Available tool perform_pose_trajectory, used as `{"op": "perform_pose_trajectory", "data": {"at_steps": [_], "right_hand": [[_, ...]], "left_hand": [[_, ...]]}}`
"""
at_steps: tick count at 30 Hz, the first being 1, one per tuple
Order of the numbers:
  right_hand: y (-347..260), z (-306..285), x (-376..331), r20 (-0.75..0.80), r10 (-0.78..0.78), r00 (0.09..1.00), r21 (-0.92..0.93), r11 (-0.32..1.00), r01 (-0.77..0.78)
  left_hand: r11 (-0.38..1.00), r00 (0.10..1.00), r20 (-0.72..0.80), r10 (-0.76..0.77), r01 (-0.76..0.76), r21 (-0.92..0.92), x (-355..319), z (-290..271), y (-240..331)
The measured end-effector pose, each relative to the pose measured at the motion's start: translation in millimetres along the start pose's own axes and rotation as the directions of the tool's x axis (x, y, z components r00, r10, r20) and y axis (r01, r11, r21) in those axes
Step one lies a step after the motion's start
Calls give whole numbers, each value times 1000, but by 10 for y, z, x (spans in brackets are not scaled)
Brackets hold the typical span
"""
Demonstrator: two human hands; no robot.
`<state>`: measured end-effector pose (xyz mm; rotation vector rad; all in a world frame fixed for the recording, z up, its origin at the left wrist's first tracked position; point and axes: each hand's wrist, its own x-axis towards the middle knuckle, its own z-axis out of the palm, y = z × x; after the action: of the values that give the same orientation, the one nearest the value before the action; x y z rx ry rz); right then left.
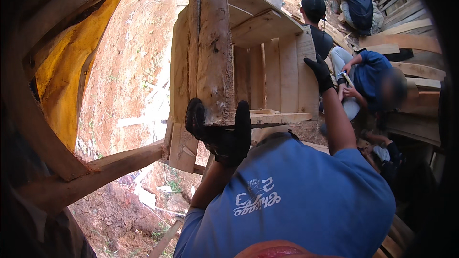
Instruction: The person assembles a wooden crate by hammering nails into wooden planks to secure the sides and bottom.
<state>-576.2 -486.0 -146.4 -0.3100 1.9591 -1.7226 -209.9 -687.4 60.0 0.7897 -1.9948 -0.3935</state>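
A large open wooden crate (291,67), nailed from pale slats, is lifted in front of me, its hollow inside facing me. Down its near left side runs a thick rough plank (213,52) with bark-like brown patches. My left hand (222,131), in a black glove, is wrapped round the lower end of this plank, thumb to the right and fingers to the left. Higher up, my right hand (319,70), also black-gloved, grips the crate's right edge; part of its fingers is hidden behind the wood.
At the left a wooden beam (110,169) and a yellow sheet (71,67) stand close by. Beyond lies a reddish earth slope (129,62) with scraps. Several co-workers are to the right, one in a blue shirt (375,69) sitting nearby. Planks (411,43) are piled behind them.
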Motion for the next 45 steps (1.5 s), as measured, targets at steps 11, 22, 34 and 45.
{"op": "perform_pose_trajectory", "data": {"at_steps": [11,22,34,45], "right_hand": [[266,-106,205,-62,98,993,120,989,-91],[-12,96,197,-27,102,994,108,989,-99],[-675,668,72,152,92,984,23,995,-96],[-1243,1771,50,306,-129,943,-722,615,318]], "left_hand": [[987,979,134,155,-157,9,162,221,158],[1000,987,161,9,-5,-28,321,101,-85],[892,906,-12,-422,413,-183,579,-95,-708],[766,792,-65,-607,563,-310,742,-252,-2304]]}}
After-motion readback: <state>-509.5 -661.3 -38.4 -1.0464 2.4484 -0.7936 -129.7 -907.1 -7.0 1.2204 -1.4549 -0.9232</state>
